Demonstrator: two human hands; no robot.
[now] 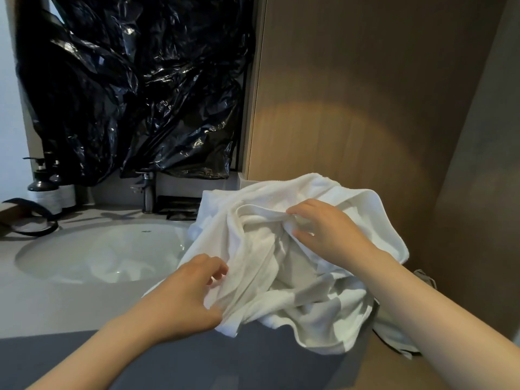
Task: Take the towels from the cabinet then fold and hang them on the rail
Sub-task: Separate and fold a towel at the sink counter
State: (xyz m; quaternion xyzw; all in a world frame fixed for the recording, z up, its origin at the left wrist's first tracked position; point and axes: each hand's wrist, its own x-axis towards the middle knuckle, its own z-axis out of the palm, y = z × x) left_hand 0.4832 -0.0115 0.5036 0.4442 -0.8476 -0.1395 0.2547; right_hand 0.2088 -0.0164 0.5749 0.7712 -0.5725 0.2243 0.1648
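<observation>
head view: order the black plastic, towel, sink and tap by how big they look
1. black plastic and towel, about alike; the towel is nearer, so unsure
2. sink
3. tap

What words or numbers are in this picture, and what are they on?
Small dark mark on the back of the sink: too small to read.
Pale labels on the pump bottles: too blurred to read.
White towel: no writing shows.
So there is nothing that can be quoted.
</observation>
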